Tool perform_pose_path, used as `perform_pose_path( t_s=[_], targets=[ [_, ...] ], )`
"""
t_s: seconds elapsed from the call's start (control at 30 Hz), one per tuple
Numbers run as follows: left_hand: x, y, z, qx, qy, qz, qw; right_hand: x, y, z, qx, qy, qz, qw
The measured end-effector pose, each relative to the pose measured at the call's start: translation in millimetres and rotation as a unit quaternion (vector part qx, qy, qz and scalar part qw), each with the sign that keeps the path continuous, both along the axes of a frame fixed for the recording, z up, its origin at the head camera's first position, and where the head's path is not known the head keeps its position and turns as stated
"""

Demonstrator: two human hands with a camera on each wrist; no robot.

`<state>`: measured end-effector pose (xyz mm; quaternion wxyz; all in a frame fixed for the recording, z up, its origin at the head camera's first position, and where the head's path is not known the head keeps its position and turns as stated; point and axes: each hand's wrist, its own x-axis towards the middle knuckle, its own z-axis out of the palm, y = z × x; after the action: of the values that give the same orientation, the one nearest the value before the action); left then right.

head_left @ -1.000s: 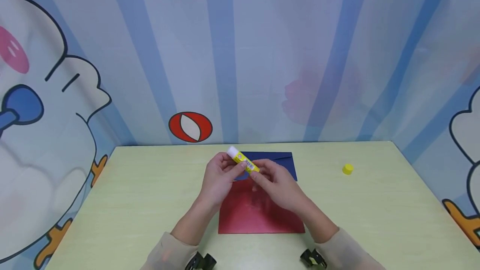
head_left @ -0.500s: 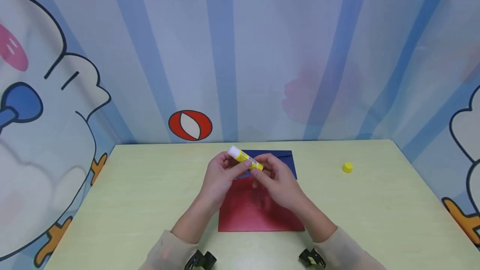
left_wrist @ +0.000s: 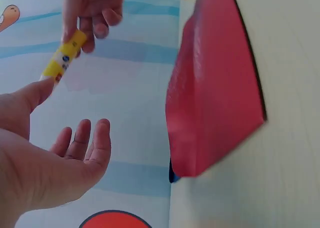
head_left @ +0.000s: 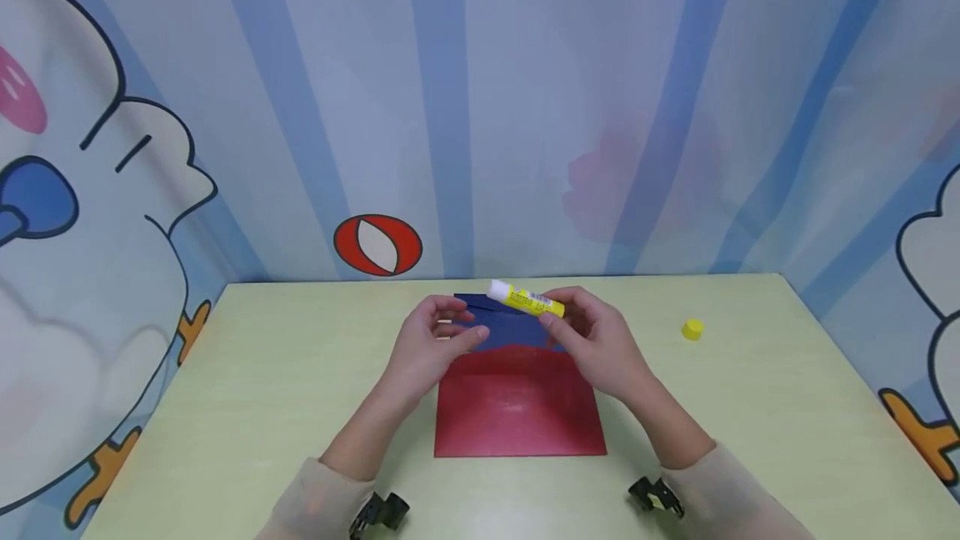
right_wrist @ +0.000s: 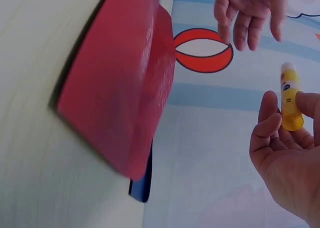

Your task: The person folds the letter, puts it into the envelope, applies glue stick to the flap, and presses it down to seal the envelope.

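Observation:
My right hand (head_left: 600, 344) pinches a yellow glue stick (head_left: 531, 301) by its yellow end, between thumb and fingers. The stick's white end points left; its yellow cap (head_left: 692, 329) lies apart on the table to the right. To the left, my left hand (head_left: 430, 348) holds nothing, its fingers spread and loosely bent, apart from the stick. Below both hands lies a red envelope (head_left: 517, 415), its flap (left_wrist: 182, 103) lifted off the table in the left wrist view. A dark blue envelope (head_left: 498, 327) lies behind it, partly covered by the red flap.
The pale wooden table (head_left: 300, 390) reaches back to a blue striped cloth backdrop (head_left: 525, 107) with printed cartoon figures. Black wrist cameras sit near both sleeves; one camera (head_left: 656, 497) shows by the right sleeve.
The left hand has let go of the glue stick and moved left. My right hand has carried the stick rightward and slightly up, and turned it flatter.

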<state>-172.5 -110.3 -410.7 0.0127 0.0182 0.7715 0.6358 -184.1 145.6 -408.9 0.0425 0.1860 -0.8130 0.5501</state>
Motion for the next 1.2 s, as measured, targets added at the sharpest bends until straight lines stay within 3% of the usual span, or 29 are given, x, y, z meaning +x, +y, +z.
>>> perform_pose_path(
  t_s=[0.17,0.33,0.43,0.67,0.8,0.97,1.2],
  targets=[
    [3.4,-10,-4.5,-0.108,0.027,-0.019,0.9936,4.2,17,4.8,0.055,0.015,-0.019,0.998],
    [7.9,-22,-7.8,-0.229,0.056,-0.067,0.9695,8.0,28,7.4,0.103,0.031,-0.014,0.994],
    [9.5,-28,-10.6,-0.304,0.078,-0.108,0.9433,9.8,32,7.7,0.127,0.031,-0.009,0.991],
    [15.8,-30,-18.9,-0.44,0.122,-0.197,0.8677,14.9,35,5.7,0.172,0.033,0.007,0.985],
    [19.7,-30,-23.7,-0.483,0.124,-0.213,0.84,17.4,32,7.0,0.193,0.026,0.023,0.981],
    [22.9,-31,-27.4,-0.503,0.087,-0.237,0.8263,21.2,28,8.3,0.212,0.005,0.047,0.976],
    [25.8,-33,-32.4,-0.509,0.058,-0.257,0.8191,22.5,20,5.0,0.237,-0.019,0.066,0.969]
  ],
)
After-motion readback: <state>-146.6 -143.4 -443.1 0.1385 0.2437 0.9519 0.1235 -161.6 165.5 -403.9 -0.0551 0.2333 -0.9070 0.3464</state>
